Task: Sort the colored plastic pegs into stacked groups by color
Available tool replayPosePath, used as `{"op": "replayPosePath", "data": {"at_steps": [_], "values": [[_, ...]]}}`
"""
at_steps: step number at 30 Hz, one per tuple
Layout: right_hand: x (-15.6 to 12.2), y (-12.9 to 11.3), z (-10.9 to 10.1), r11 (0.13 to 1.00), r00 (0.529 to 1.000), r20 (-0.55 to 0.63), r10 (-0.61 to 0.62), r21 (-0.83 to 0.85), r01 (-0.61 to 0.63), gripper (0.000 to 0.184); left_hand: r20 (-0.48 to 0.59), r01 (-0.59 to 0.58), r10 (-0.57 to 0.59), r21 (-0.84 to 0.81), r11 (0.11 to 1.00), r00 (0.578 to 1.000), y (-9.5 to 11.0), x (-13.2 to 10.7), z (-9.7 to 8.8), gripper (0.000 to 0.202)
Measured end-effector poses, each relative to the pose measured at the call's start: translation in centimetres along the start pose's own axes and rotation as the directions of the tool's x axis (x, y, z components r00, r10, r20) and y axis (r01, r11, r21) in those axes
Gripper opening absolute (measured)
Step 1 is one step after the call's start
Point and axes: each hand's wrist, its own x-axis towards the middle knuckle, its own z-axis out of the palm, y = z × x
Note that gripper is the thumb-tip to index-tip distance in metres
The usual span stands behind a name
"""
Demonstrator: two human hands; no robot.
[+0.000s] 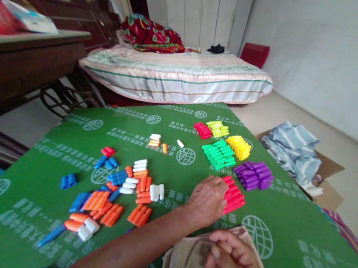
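My left hand [206, 201] reaches across the green table [289, 223] to a stacked pile of red plastic caps [235, 199]. Its fingers are curled down onto the pile's near edge, and the fingertips are hidden. My right hand [234, 264] rests near the front edge on a beige folded cloth [181, 264], fingers loosely curled with nothing in them. Beyond the red pile lie sorted stacks: purple [254, 174], green [219, 154], yellow [238, 147], lime [218, 129] and a smaller red one [202, 130]. Left of my arm, loose orange, blue and white caps [118, 192] are scattered.
A few stray white and orange caps [155, 140] lie mid-table. A bed [173, 74] stands behind the table, with a dark wooden cabinet [27, 57] at left. A cardboard box holding a blue striped cloth [295, 149] sits on the floor at right.
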Motion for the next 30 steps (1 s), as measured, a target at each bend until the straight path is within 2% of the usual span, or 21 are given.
{"op": "replayPosePath", "data": {"at_steps": [16, 24, 27, 30], "values": [[0.0, 0.4, -0.3, 1.000, 1.000, 0.016, -0.018, -0.003, 0.018, 0.035, -0.012, -0.038, 0.038, 0.011, 0.999, 0.999, -0.4, 0.0, 0.1, 0.010], [0.0, 0.3, -0.2, 1.000, 1.000, 0.018, -0.018, 0.005, 0.018, 0.034, -0.072, -0.060, 0.060, 0.004, 0.998, 0.996, -0.4, -0.1, 0.2, 0.010], [-0.1, 0.3, -0.2, 1.000, 1.000, 0.011, -0.016, 0.010, 0.016, 0.034, -0.125, -0.043, 0.043, 0.003, 0.999, 0.991, -1.5, -0.2, -0.8, 0.012], [-0.1, 0.2, -0.1, 1.000, 1.000, 0.007, -0.012, 0.008, 0.012, 0.035, -0.203, 0.052, -0.045, 0.031, 0.998, 0.978, -4.3, -0.5, -3.1, 0.016]]}}
